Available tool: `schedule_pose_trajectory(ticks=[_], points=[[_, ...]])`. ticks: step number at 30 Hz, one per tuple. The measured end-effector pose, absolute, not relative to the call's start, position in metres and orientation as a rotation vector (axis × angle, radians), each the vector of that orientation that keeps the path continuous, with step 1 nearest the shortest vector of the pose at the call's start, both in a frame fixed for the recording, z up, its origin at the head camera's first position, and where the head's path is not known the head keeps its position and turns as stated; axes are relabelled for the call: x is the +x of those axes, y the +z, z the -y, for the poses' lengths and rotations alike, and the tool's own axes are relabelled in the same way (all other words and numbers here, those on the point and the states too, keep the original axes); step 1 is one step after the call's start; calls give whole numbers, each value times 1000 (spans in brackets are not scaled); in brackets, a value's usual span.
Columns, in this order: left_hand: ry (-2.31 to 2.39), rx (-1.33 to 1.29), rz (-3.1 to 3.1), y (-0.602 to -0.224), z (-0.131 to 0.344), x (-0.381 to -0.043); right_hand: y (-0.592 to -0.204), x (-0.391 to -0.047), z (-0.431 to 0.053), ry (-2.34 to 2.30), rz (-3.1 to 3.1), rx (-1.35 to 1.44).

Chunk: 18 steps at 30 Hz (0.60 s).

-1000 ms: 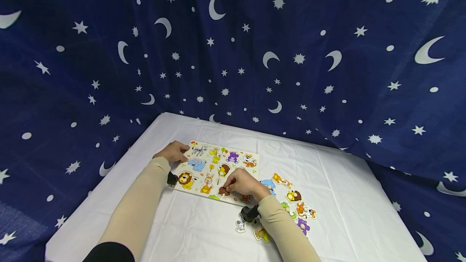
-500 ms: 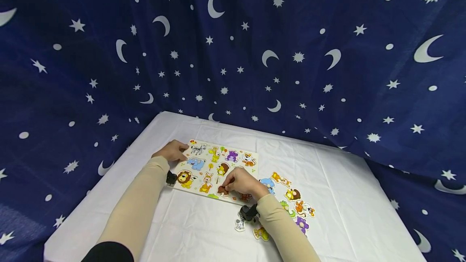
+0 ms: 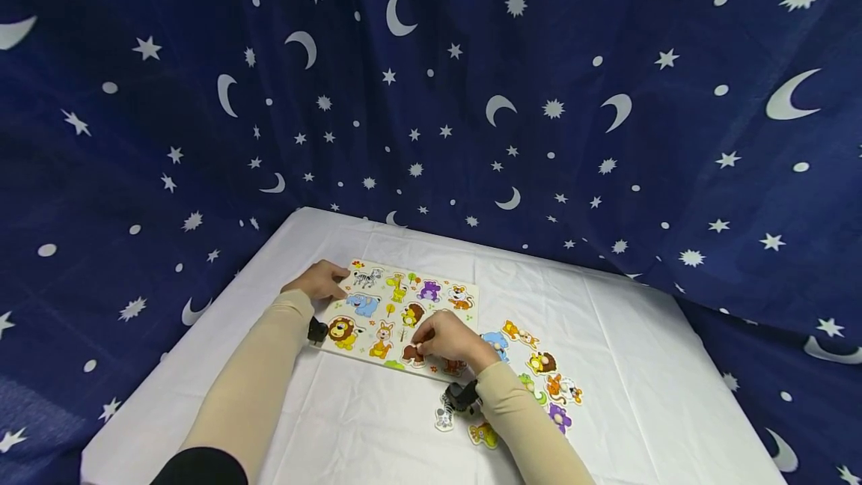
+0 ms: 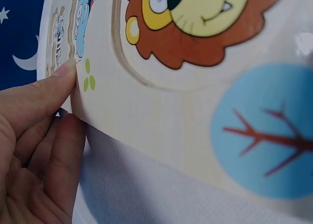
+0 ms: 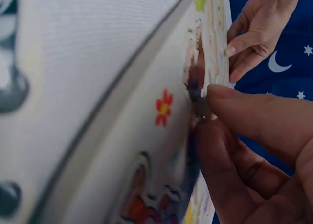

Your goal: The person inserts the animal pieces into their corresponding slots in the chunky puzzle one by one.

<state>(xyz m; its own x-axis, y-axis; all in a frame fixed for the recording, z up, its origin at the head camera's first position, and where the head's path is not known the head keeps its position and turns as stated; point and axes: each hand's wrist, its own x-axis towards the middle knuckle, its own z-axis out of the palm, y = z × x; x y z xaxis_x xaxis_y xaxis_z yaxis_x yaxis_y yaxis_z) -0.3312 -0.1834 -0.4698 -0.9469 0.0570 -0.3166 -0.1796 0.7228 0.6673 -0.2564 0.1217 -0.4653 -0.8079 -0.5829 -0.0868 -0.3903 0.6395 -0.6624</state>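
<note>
A wooden animal puzzle board lies on the white-covered table. My left hand holds its left edge; in the left wrist view the thumb lies on the top face and a finger is at the edge below. Beside that thumb shows the printed lion. My right hand pinches a brown animal puzzle piece at the front of the board, over or in its recess; I cannot tell whether it is seated. In the right wrist view thumb and forefinger meet at the piece's small knob, which is blurred.
Loose knobbed pieces lie right of the board: an elephant, a kangaroo, a hedgehog, a tiger and a purple hippo. A zebra and a giraffe lie near the right wrist. A starry curtain stands behind.
</note>
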Motion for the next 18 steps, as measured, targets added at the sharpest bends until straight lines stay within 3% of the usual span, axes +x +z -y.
schedule_pose_trajectory(ticks=[18], points=[[1078,-24,-2612,-468,185,-327,-442,-263,-152,-1066,-2611,-791]])
